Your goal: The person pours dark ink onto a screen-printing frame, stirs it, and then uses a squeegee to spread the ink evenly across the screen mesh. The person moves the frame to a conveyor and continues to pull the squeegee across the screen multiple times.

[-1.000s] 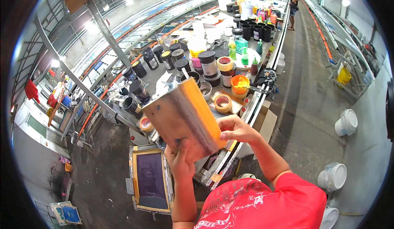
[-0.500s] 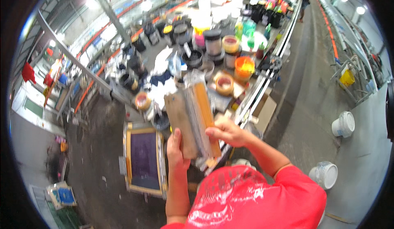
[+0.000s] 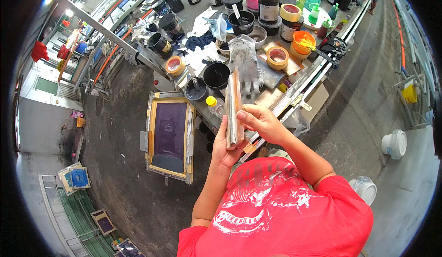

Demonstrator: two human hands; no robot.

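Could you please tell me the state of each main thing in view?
Flat brown wooden board: held by left hand and right hand, turned nearly edge-on.
Grey-smeared clear plastic glove: lying flat, unworn.
Round black plastic tub beside the board: open.
Clear plastic bottle with yellow cap: capped.
Round orange plastic tub: open, yellow contents showing.

Block (image 3: 233, 105) brown and grey; shirt (image 3: 304, 215) red, white-printed.

At centre, the board (image 3: 234, 114) sits between your left hand (image 3: 226, 150) and right hand (image 3: 262, 123). Behind it, on the tabletop (image 3: 192, 14), a glove (image 3: 245, 63) lies left of a tape roll (image 3: 277, 65). A framed screen (image 3: 169, 132) sits left of centre.
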